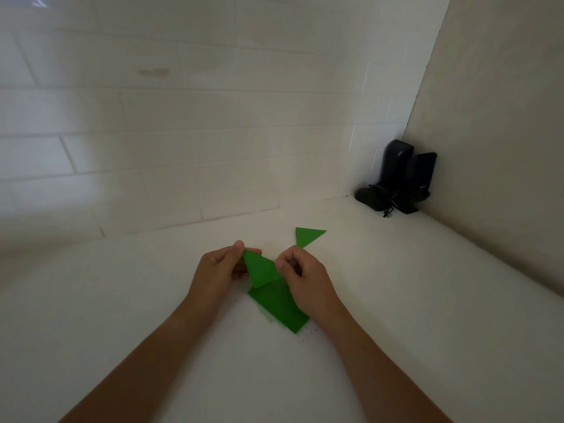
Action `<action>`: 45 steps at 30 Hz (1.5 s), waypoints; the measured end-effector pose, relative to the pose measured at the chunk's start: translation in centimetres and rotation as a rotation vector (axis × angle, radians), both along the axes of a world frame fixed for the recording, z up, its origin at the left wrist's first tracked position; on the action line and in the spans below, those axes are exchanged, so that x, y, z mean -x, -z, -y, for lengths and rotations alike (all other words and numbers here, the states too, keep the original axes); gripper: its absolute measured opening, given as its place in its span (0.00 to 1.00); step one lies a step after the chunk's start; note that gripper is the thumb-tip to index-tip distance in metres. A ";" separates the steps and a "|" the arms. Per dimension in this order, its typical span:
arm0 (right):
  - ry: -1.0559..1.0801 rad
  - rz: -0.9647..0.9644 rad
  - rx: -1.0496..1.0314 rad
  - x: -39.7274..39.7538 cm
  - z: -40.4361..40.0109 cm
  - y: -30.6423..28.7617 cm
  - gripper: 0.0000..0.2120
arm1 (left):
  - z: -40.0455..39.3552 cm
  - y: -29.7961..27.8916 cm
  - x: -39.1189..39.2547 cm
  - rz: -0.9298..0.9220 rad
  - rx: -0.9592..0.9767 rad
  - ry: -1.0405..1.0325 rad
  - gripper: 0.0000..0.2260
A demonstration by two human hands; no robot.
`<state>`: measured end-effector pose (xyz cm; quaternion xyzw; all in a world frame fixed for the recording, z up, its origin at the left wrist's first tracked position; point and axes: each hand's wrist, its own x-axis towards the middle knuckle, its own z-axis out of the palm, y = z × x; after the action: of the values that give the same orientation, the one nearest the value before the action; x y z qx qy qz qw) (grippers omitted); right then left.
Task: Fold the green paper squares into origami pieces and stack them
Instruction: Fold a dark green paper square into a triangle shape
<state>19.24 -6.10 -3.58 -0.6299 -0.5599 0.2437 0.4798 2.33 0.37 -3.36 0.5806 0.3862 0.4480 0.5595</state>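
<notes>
Black speakers [399, 175], seemingly, stand in the corner.

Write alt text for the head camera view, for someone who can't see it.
Two bare hands hold a folded green paper piece above a white table, the left hand and right hand each pinching a corner. A stack of green paper squares lies under it, a finished green triangle beyond, and two black speakers in the corner.
</notes>
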 end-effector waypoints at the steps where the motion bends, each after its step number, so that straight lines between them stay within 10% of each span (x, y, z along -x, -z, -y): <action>1: -0.004 -0.002 0.005 0.0 0.0 0.0 0.09 | 0.0 0.0 0.1 -0.010 -0.019 -0.001 0.17; 15: -0.069 -0.034 -0.002 0.1 -0.1 0.4 0.05 | 0.1 0.1 0.2 -0.024 -0.127 0.089 0.06; 21: -0.134 -0.052 -0.142 0.2 0.3 0.1 0.06 | -0.2 0.9 0.1 -0.190 -0.227 0.188 0.23; 25: -0.150 0.022 -0.210 0.3 0.2 0.3 0.06 | 0.2 0.9 0.2 -0.224 -0.275 0.248 0.05; 45: 0.051 -0.153 -0.122 -0.3 -0.5 0.6 0.06 | -0.2 0.7 -0.1 -0.201 -0.163 0.160 0.04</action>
<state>19.54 -5.62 -4.20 -0.5931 -0.5194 0.2440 0.5648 2.44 0.58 -4.05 0.6948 0.3552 0.3716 0.5029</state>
